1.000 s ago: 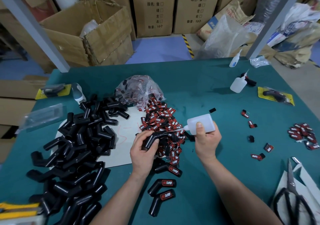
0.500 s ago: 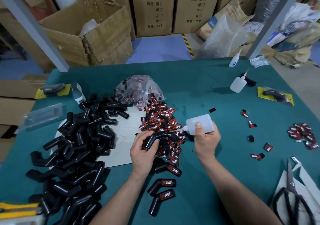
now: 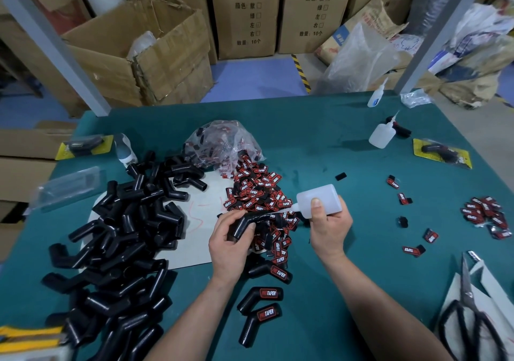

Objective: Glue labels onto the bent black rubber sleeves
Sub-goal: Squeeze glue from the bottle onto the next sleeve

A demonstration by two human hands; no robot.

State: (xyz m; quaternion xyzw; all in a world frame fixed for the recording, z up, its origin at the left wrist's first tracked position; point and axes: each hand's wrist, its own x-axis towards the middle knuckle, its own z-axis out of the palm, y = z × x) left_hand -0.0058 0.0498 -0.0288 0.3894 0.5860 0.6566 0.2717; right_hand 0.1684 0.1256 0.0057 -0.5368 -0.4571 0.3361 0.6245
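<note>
Here an early stage of the work is shown. Three finished sleeves, each bearing a red label, are laid on the table between the forearms. A large pile of bare sleeves is left at the left side, and loose labels are heaped at centre, spilled from a bag. Most of the task is therefore judged to remain.

One bare sleeve is held just above the label heap by the left hand. The fingers are curled closely round its lower limb, and the upper limb is left exposed, pointing right. A glue bottle is clasped in the right hand, with the thumb laid across its side. The bottle is tipped so that its nozzle is directed at the exposed limb; whether the tip touches the rubber cannot be told. No label is seen on this sleeve, so gluing is judged to be the step in hand, with the label yet to be pressed on.
</note>
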